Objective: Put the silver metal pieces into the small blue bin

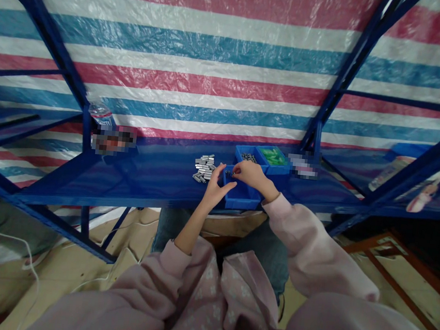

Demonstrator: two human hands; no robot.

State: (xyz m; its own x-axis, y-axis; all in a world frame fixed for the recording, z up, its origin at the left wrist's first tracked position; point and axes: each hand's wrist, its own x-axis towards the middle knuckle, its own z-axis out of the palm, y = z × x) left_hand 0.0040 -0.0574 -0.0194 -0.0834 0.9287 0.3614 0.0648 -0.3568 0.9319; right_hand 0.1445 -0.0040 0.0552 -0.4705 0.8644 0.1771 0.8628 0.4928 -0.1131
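Lying on the blue table [157, 167], a loose pile of shiny metal tubes [204, 169] sits just left of the left hand [214, 188]. That hand spreads its thumb and fingers apart by the open blue bin [241, 203]. Over the bin, the right hand [252, 173] pinches a tiny bit [233, 173], too small to name. Just behind are small metal parts [248, 157], then green pieces [273, 156].

The small cylinders [205, 170] are smooth metal with a bright silvery shine. The open bin [241, 204] looks like smooth blue plastic, and the green pieces [272, 155] look like glossy plastic. The table [157, 173] has a smooth blue surface with a soft sheen. The striped sheet [196, 46] is crinkled, shiny plastic. The pink sleeve [306, 241] is soft, matt cloth; the jeans [278, 251] look like denim.
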